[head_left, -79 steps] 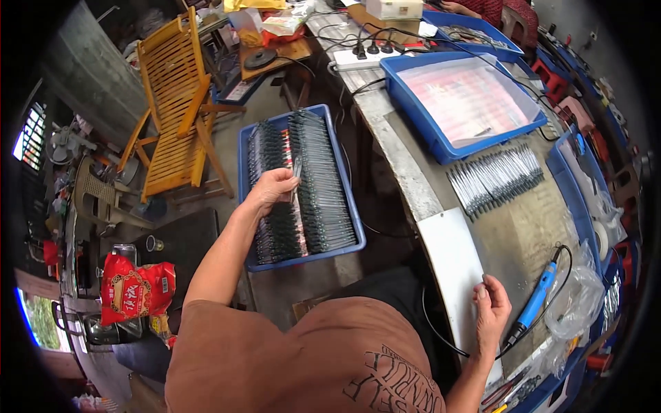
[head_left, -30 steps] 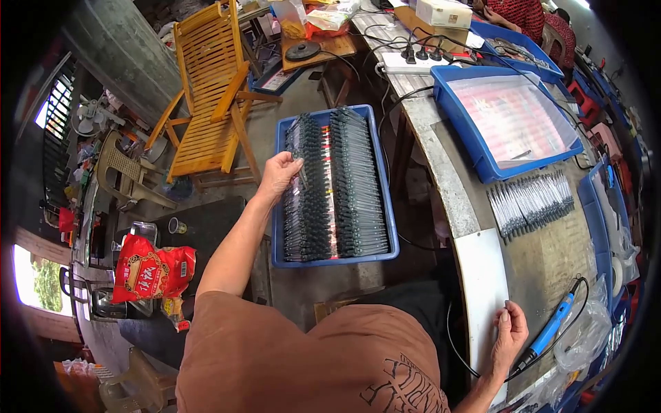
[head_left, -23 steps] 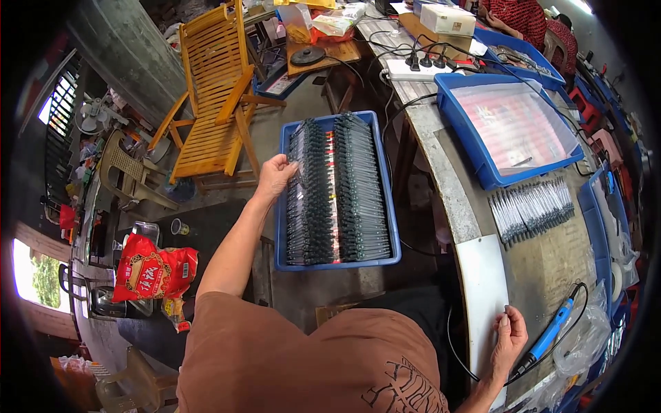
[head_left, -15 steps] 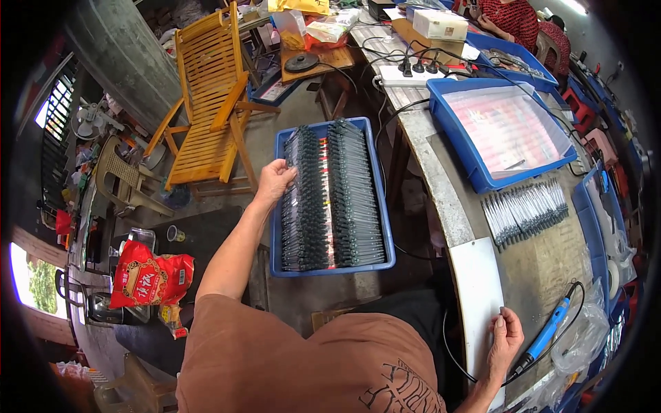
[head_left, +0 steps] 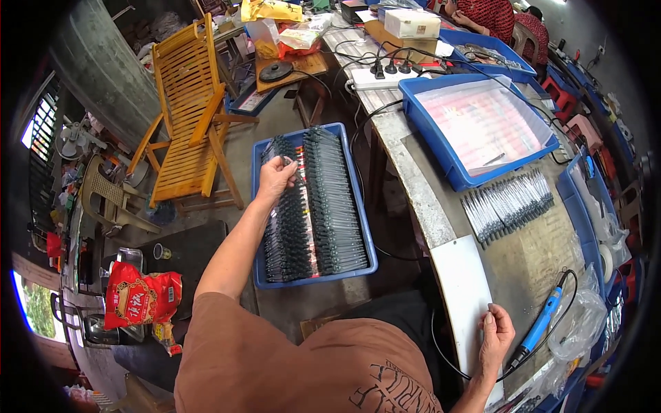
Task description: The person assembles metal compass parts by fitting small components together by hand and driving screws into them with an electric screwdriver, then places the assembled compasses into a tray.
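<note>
My left hand (head_left: 277,180) is over a blue tray (head_left: 313,279) in the middle, its fingers pinched at the left row of slim pen-like sticks (head_left: 286,234) with dark ends. Whether it grips one is hidden by the fingers. Beside it stands a right row of clear sticks (head_left: 337,206), and a narrow red and white strip (head_left: 308,230) shows between the rows. My right hand (head_left: 497,337) hovers or rests at a white board (head_left: 460,279) on the table's edge; its fingers are curled together and nothing shows in them.
On the table at right lie a bundle of similar sticks (head_left: 508,206), a blue tool with a cord (head_left: 540,327) and a paper-lined blue tray (head_left: 475,175). A power strip (head_left: 375,79) trails black cables. Left are a wooden chair (head_left: 182,124) and a red bag (head_left: 141,296). Another person (head_left: 485,17) sits far right.
My left hand has moved from the outer edge of the left row inward over that row. My right hand stays by the white board. The whole view has shifted slightly.
</note>
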### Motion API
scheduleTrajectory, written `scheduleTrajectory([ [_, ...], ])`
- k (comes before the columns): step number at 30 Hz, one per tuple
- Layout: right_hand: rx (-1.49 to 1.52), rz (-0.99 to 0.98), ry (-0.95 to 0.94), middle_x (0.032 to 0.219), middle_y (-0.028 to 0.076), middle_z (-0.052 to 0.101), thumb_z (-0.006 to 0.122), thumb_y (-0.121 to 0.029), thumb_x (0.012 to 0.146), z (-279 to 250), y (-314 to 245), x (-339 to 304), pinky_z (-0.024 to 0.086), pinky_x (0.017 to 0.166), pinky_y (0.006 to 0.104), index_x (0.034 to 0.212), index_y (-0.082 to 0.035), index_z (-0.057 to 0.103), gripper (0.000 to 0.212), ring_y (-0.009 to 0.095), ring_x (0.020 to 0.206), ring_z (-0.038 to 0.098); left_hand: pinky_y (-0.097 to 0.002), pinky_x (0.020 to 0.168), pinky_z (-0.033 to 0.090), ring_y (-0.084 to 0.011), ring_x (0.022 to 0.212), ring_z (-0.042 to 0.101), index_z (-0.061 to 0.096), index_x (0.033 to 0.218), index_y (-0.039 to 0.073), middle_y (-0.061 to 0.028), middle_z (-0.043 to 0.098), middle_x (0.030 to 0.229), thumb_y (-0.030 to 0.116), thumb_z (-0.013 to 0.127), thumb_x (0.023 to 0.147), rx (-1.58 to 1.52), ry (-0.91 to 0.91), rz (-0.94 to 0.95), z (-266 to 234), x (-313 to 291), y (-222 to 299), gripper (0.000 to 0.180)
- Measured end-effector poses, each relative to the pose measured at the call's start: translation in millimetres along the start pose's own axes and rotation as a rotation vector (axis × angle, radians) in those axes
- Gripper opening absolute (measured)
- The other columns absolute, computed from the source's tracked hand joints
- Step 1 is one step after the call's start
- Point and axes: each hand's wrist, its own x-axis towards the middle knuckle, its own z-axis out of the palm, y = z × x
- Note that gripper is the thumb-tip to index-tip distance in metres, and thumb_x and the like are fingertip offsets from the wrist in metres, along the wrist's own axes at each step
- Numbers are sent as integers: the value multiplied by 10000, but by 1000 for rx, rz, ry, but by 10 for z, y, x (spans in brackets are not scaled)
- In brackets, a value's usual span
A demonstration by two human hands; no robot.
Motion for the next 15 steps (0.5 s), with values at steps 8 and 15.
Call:
scheduleTrajectory([
  [8, 1, -9, 14, 748, 35, 548, 557, -110, 834, 8, 36, 7, 400, 583, 192, 976, 29, 559, 199, 80, 635, 482, -186, 395, 401, -73, 452, 498, 563, 784, 44, -16, 541, 600, 119, 617, 773, 19, 147, -46, 454, 505, -21, 93],
  [15, -9, -3, 42, 734, 34, 551, 558, -81, 829, 5, 48, 21, 412, 582, 191, 959, 35, 564, 174, 83, 636, 498, -220, 383, 441, -115, 454, 542, 567, 737, 2, -68, 566, 593, 26, 644, 696, 76, 269, -89, 679, 979, -155, 90],
])
